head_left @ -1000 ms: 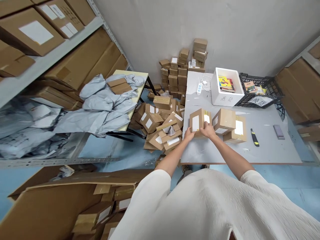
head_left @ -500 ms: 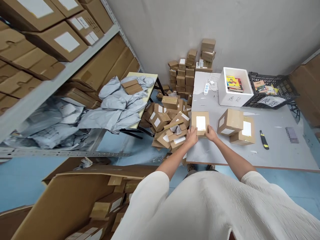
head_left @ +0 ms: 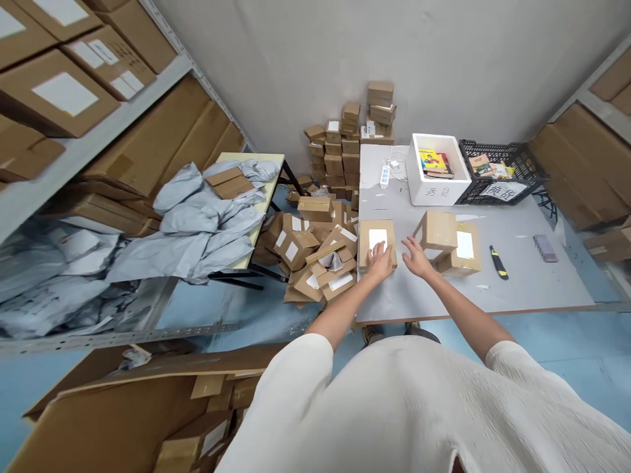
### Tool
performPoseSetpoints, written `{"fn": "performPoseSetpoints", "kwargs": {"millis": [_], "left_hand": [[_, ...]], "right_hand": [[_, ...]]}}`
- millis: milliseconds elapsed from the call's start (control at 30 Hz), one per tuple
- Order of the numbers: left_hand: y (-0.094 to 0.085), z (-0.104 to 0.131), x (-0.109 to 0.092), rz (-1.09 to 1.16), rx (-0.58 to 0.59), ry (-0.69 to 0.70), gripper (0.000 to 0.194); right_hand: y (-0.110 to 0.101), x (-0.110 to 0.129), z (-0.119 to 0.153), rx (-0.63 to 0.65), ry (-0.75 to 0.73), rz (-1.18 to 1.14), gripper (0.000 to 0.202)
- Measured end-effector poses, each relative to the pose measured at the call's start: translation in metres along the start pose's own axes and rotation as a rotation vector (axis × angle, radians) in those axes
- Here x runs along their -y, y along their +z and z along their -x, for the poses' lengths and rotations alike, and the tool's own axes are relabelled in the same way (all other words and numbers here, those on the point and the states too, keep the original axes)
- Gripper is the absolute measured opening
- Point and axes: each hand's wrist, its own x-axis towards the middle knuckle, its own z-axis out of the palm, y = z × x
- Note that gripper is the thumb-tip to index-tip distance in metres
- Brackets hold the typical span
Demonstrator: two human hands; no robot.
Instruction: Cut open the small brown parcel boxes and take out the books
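Observation:
A small cardboard box (head_left: 363, 243) with a white label on top lies at the left end of the grey table (head_left: 419, 295). My left hand (head_left: 380, 261) rests on top of that box, its fingers spread over the label's lower part. My right hand (head_left: 417, 257) hovers just right of it, fingers apart and holding nothing. Close beyond the right hand stands a taped cardboard box (head_left: 440, 230), and against it sits another cardboard box (head_left: 463, 257) with a white label. A black and yellow utility knife (head_left: 498, 263) lies farther right.
At the table's back are a white foam box (head_left: 436, 192) with books and a black crate (head_left: 507, 190). Left of the table, a heap of cardboard boxes (head_left: 315, 263) covers the floor. Grey mailing bags (head_left: 197, 230) lie on a side table. A power strip (head_left: 384, 176) sits behind.
My right hand has let go of the labelled box and moved away to its right. My left hand has shifted from the box's near left corner onto its top. The view has turned right.

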Motion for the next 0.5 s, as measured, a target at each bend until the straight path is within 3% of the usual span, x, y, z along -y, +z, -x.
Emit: {"fn": "performPoseSetpoints", "kwargs": {"millis": [233, 367, 500], "left_hand": [[0.029, -0.037, -0.068, -0.063, 0.011, 0.089, 0.053], [0.047, -0.068, -0.099, 0.001, -0.068, 0.126, 0.053], [0.059, -0.103, -0.124, 0.037, -0.151, 0.05, 0.057]], "right_hand": [[-0.06, -0.058, -0.008, -0.271, -0.138, -0.135, 0.05], [-0.087, -0.102, -0.015, -0.325, -0.038, -0.084, 0.05], [-0.109, -0.141, -0.033, -0.268, 0.082, -0.099, 0.066]]}}
